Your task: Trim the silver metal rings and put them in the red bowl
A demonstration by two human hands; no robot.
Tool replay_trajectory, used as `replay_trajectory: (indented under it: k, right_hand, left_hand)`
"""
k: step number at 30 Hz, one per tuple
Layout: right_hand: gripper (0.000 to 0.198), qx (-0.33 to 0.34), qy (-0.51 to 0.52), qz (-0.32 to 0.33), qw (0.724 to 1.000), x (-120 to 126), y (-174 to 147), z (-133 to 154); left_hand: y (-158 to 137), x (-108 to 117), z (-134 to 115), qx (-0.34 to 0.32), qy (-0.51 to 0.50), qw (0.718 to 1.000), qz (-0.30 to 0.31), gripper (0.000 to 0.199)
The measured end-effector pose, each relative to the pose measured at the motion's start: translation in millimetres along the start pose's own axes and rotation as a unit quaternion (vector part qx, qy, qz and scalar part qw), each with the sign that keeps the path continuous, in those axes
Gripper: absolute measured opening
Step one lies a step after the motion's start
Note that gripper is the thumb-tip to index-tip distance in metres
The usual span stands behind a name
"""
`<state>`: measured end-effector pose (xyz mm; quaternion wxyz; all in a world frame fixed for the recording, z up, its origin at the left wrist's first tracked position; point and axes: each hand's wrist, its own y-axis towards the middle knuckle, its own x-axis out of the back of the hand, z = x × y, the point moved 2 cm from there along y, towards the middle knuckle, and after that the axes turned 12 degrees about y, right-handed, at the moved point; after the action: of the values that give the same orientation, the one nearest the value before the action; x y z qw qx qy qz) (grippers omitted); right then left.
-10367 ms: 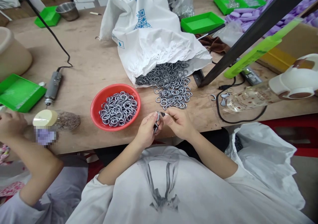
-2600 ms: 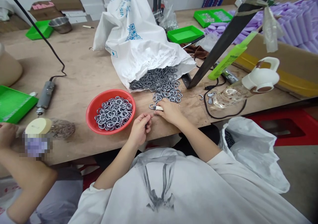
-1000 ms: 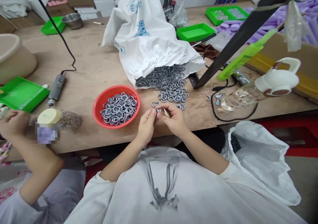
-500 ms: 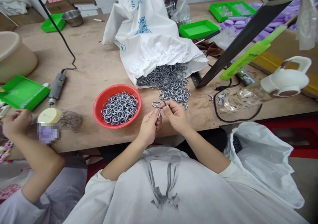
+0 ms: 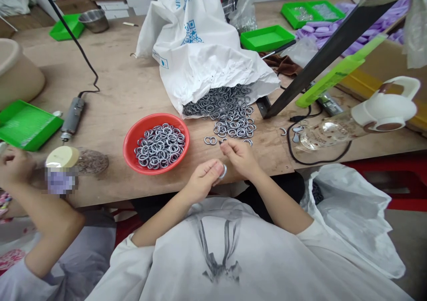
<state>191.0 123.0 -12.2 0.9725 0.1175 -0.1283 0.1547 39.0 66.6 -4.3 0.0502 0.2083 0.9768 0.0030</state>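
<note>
My left hand (image 5: 207, 176), fingers closed, pinches a shiny grey ring (image 5: 224, 172) near the table's front edge. Just right of it and a little higher, my right hand (image 5: 240, 158) is closed on a thin dark-tipped tool (image 5: 220, 142); its kind is too small to tell. Two loose rings (image 5: 210, 140) lie past my hands, by a pile of grey rings (image 5: 235, 122) spilling from a white sack (image 5: 200, 69). To the left, a red bowl (image 5: 128, 158) holds many such rings.
A co-worker's arm (image 5: 46, 212) rests at the left, near a lidded jar (image 5: 63, 157). A grey rotary tool (image 5: 72, 118) lies beside a green tray (image 5: 26, 123). On the right stand a slanted black post (image 5: 310, 65), a lying bottle (image 5: 343, 132) and a cable (image 5: 293, 156).
My hands have moved apart: the left, with its ring, has come lower and slightly right, and the right has shifted a little rightward with the tool. The view has shifted slightly.
</note>
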Motion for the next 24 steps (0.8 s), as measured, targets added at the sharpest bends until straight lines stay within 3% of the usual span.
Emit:
replay_trajectory:
  k: [2, 4, 5, 6, 8, 9, 11, 13, 15, 17, 19, 21, 24]
  right_hand:
    - [0.057, -0.05, -0.068, -0.023, 0.996, 2, 10, -10]
    - [0.045, -0.068, -0.181, -0.017, 0.981, -2, 21, -13]
    - [0.041, -0.072, -0.244, -0.004, 0.967, -6, 27, -12]
    - [0.041, -0.075, -0.302, 0.014, 0.95, -11, 32, -11]
    - [0.041, -0.089, -0.387, 0.055, 0.916, -22, 42, -7]
    - [0.039, -0.095, -0.413, 0.069, 0.903, -26, 46, -6]
    - [0.036, -0.093, -0.441, 0.08, 0.889, -33, 52, -4]
    - [0.036, -0.086, -0.448, 0.081, 0.886, -35, 55, -5]
    - [0.036, -0.086, -0.438, 0.078, 0.891, -31, 56, -8]
    - [0.032, -0.085, -0.388, 0.061, 0.916, -24, 53, -10]
    - [0.031, -0.087, -0.248, 0.024, 0.965, -16, 46, -9]
    - [0.044, -0.093, -0.037, -0.007, 0.995, -11, 36, -4]
    - [0.059, -0.091, 0.205, 0.005, 0.975, -13, 19, 10]
  left_hand:
    - [-5, 13, -16, -0.035, 0.087, 0.995, -0.022, 0.047]
    - [-7, 37, -33, -0.068, 0.256, 0.957, -0.117, 0.043]
    - [-7, 51, -40, -0.077, 0.36, 0.913, -0.176, 0.036]
    - [-7, 65, -45, -0.077, 0.466, 0.852, -0.226, 0.03]
    - [-6, 87, -47, -0.058, 0.619, 0.737, -0.266, 0.033]
    - [-7, 94, -45, -0.042, 0.668, 0.692, -0.271, 0.038]
    - [-9, 100, -41, -0.025, 0.708, 0.648, -0.28, 0.041]
    - [-13, 91, -38, -0.07, 0.693, 0.657, -0.29, 0.035]
    - [-17, 71, -37, -0.161, 0.639, 0.699, -0.277, 0.026]
    - [-19, 49, -33, -0.215, 0.575, 0.753, -0.238, 0.019]
    - [-16, 33, -25, -0.191, 0.524, 0.806, -0.197, 0.018]
    - [-11, 24, -13, -0.117, 0.464, 0.86, -0.177, 0.024]
    - [-1, 19, 1, -0.024, 0.384, 0.906, -0.174, 0.03]
